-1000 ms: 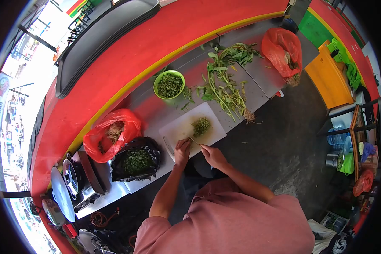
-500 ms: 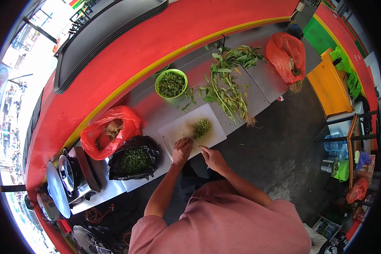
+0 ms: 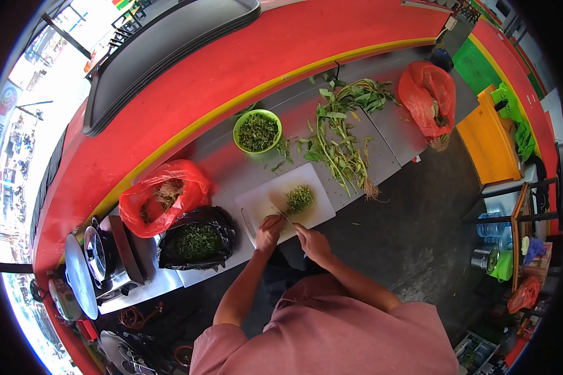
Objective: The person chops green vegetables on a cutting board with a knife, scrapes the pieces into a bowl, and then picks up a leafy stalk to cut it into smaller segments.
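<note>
My right hand is closed around the handle of a knife, whose thin blade points up and left over the white cutting board. Beside the blade, at the board's near edge, my left hand has its fingers curled together. What lies under those fingers is too small to make out. A heap of chopped greens rests on the board just beyond the knife. Farther back stands a lime-green bowl full of cut leaves. Long leafy stems with roots lie to the board's right.
Left of the board are a black plastic bag holding greens and a red plastic bag with roots inside. A stove stands at the counter's left end. Another red bag sits far right. A red wall borders the back.
The view has shifted slightly. The knife blade now stands out more clearly beside my left hand, a little apart from the chopped heap. Both hands stay in nearly the same place.
</note>
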A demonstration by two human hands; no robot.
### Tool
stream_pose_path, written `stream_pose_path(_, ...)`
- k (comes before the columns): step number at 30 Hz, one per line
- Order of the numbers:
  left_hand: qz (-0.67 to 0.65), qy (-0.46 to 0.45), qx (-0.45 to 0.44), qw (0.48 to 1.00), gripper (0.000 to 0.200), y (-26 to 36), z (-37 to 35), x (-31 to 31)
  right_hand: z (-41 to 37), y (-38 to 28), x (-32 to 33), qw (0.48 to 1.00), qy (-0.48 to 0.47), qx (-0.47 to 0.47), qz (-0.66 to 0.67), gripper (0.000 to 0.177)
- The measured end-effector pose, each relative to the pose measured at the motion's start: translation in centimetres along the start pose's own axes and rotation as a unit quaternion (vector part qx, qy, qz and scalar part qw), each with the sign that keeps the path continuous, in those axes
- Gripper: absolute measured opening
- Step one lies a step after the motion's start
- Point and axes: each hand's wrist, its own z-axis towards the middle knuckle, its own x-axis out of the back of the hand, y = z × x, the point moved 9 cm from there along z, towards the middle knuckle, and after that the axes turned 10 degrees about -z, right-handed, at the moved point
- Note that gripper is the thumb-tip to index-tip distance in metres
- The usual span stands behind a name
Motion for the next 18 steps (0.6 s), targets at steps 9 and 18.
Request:
stream_pose_path(9,0.000,0.006,0.034,0.999,0.031,-0.4,0.0,0.1,1.6,-1.4,0.4,1.000,0.014,0.018,0.005,0.030)
stream_pose_path(18,0.020,0.044,0.062,0.997,0.026,-1.2,-0.8,0.1,0.1,0.3,-1.2,0.998,0.049,0.039,-0.027,0.031)
